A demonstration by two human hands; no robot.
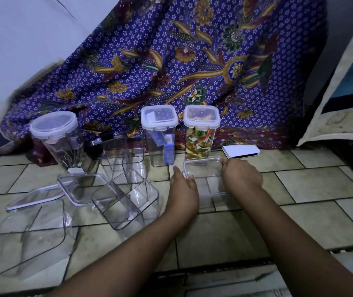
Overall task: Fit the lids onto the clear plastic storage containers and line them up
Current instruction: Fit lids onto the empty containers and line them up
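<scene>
In the head view, the only one I have, both hands are on a small clear container [204, 179]. It stands on the tiled floor [321, 185], just in front of the tall sweets container [201, 136], which has its lid on.

The right hand [241, 174] grips the small container, its fingers curled round the far right corner. The left hand [183, 185] lies along the left wall with fingers stretched out and the thumb at the rim. I cannot tell whether it pinches or only steadies. Nor can I make out whether a lid sits on this container; it is clear plastic on clear plastic in dim light.

To the left stand the lidded blue-box container [159, 133] and, farther off, a round lidded container [53, 127]. An open box [125, 200] lies tilted near the left hand, and a flat lid [35, 197] and a second lid [81, 187] lie loose beyond it.

As I judge it, the step is squaring this container up with the lidded pair. I would keep both palms low on the walls and slide it rather than lift it. Thin plastic flexes, and a squeeze near the rim could pop a lid or spoil its seating. I would bring its front face level with its neighbours, then press down evenly at all four corners.
</scene>
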